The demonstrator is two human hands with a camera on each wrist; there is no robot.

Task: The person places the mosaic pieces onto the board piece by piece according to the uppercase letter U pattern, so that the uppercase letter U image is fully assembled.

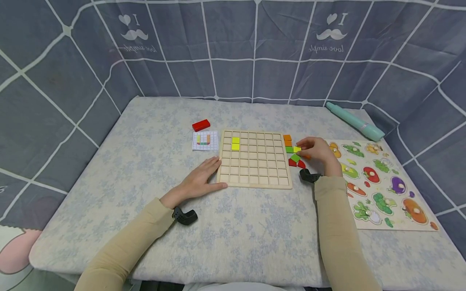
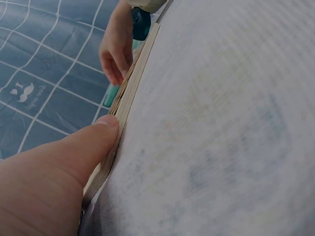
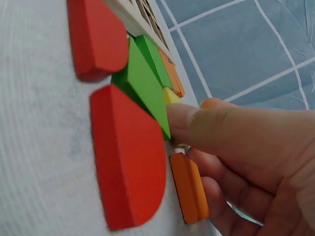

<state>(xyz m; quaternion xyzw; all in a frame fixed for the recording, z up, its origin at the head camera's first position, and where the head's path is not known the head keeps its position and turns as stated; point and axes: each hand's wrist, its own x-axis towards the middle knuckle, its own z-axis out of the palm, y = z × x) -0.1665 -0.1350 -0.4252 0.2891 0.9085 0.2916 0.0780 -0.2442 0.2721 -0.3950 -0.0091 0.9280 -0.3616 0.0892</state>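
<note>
A wooden grid board lies mid-table, with two yellow blocks in neighbouring cells at its upper left. My left hand rests at the board's left edge, fingers extended and thumb along the near corner; the left wrist view shows the thumb against the board's side. Beyond the right edge, my right hand pinches a yellow block between thumb and fingers, most of it hidden. Around it lie green blocks, red rounded blocks and orange blocks.
A small pattern card lies left of the board, with red blocks behind it. To the right is a vegetable puzzle board, and a teal cylindrical case lies at the back right. A grid-patterned curtain surrounds the table.
</note>
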